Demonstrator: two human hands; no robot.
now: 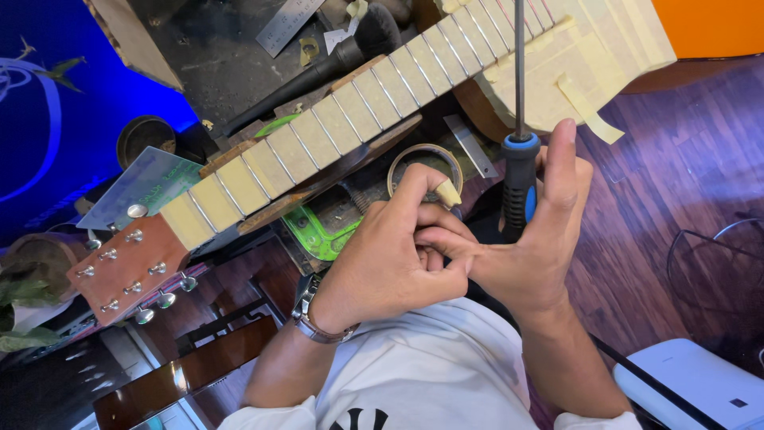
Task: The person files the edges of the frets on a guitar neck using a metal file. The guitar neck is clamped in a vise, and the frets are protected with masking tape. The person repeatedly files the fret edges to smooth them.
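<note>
White sleeves nearest cam. Left hand (394, 255) pinches small strip of masking tape (447, 191) betw. thumb + forefinger. Right hand (533, 239) closed round screwdriver (519, 179), shaft up. Guitar neck (334, 131), frets taped, lies beyond on bench. Step, prob.: masking frets; next needs careful strip placement.

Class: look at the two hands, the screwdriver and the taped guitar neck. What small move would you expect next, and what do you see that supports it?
Probably the left hand lets go, freeing the right hand to lower the screwdriver. The left fingers are pinching at the right hand's fingers, the tool stands upright, unused, and the guitar neck lies masked with tape, frets bare.
</note>
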